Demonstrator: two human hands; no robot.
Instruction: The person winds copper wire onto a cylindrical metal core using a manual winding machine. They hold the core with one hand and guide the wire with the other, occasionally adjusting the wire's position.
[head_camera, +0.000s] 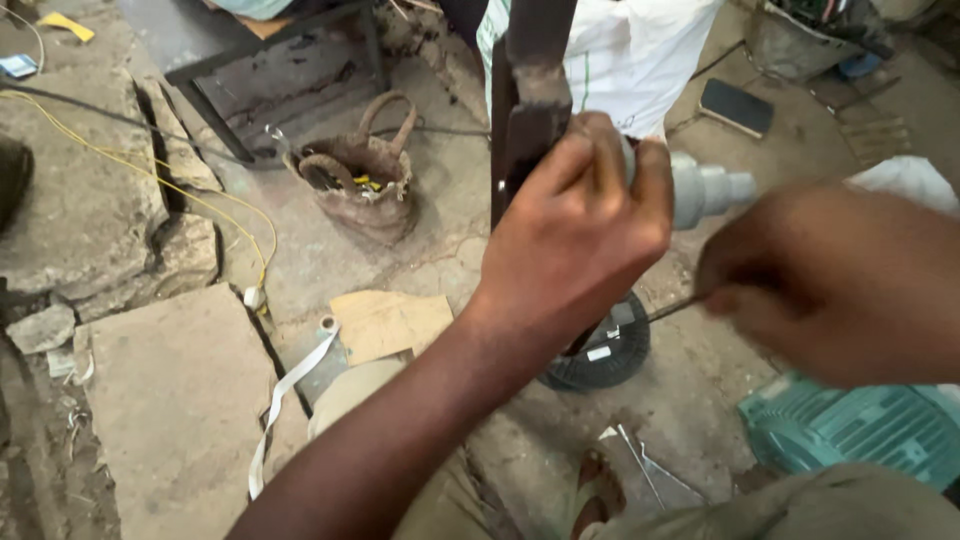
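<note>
Worn brown bag with two handles (362, 180) sits on the floor, centre left, yellow bits inside. Yellow wire (150, 165) runs across cracked stone slabs (85, 190) on the left and ends near a small white piece (254, 297). White strap (290, 385) lies along the near slab edge. Torn cardboard piece (388, 322) just right of it. Dark metal frame (250, 80) at far left centre. White sack (640, 50) at far centre. Dark flat phone-like slab (736, 107) on the floor, far right. Teal ribbed motor housing (860, 430) at near right. Black round ribbed disc (608, 355) on the floor, centre.
</note>
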